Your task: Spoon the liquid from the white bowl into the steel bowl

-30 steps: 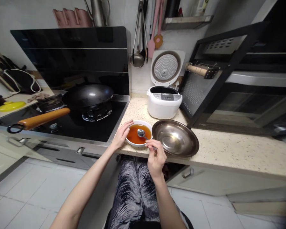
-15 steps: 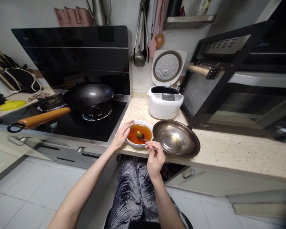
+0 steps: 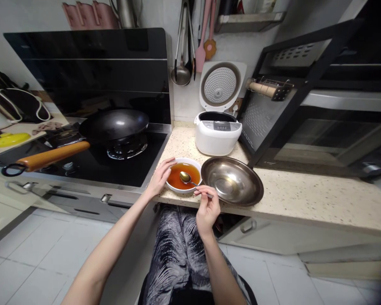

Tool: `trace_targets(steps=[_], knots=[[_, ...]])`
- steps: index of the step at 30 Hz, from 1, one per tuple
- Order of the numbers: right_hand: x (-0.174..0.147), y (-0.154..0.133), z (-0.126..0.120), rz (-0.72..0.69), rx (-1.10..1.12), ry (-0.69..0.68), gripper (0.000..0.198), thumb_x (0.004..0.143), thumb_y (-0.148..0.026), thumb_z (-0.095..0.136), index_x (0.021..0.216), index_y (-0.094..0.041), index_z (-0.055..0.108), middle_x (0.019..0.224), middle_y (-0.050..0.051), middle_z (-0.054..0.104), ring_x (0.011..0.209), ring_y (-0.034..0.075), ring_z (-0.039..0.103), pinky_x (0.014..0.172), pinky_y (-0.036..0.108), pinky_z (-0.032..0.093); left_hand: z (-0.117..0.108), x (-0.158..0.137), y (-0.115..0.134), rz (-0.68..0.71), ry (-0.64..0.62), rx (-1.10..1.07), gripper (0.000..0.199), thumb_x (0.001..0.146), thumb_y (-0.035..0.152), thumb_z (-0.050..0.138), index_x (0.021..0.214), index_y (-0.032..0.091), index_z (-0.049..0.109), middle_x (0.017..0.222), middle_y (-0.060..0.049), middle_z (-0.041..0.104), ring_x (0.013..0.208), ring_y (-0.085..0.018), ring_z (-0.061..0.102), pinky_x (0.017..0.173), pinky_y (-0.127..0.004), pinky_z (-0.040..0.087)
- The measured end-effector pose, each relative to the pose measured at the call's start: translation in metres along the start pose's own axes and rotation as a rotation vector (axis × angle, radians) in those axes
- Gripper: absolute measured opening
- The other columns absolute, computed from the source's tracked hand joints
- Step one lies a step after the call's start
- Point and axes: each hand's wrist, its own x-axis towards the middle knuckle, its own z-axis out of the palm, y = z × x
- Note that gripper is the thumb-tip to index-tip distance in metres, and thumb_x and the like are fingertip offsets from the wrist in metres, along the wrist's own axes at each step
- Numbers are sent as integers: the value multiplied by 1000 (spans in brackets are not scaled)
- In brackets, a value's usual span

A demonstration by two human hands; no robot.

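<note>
A white bowl (image 3: 181, 190) holding clear reddish-amber liquid (image 3: 178, 181) stands near the counter's front edge. My left hand (image 3: 159, 178) is at its left rim, fingers laid along the edge and the thumb close to the wall. In my right hand (image 3: 208, 207) the handle of a metal spoon (image 3: 185, 177) is pinched between thumb and fingers. The spoon's head is over the middle of the bowl, at or just above the liquid; exactly which I cannot tell. Right beside the bowl, a wide steel basin (image 3: 241, 182) sits slightly behind my right hand.
A white rice cooker (image 3: 218, 137) with its lid raised stands behind the basin. On the stove at left rests a black wok (image 3: 114, 125), its wooden handle (image 3: 55, 156) jutting toward the front. A black rack with an oven (image 3: 336, 140) fills the right side.
The spoon's head shows more plainly and looks slightly higher at the liquid's surface. Both hands keep their places at the bowl, while the whole view has shifted a little.
</note>
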Motion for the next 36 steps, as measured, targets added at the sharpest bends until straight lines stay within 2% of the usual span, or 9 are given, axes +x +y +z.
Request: trace_targets(steps=[12,25,36], knots=[[3,-1,-5,-23,-8,30,17,103,-23,50,92,-20,62,89,3,69,80,14,67,76,31,56,0,-1,-2,-8,-7,2,44,107,42,37,134,24,65,151,-11,56,143,-28,51,123,-52,36],[13,-18,-8,-81,-4,82,16,103,-20,50,92,-21,61,89,3,69,81,15,68,77,33,58,0,0,-1,0,-5,4,44,107,42,36,133,22,66,149,-13,57,141,-28,52,122,-53,37],[23,-20,-32,-185,-56,197,12,102,-18,51,96,-22,61,88,3,68,85,17,69,76,35,59,-1,1,0,2,-2,2,45,107,43,36,133,22,66,149,-13,57,141,-28,52,123,-53,36]])
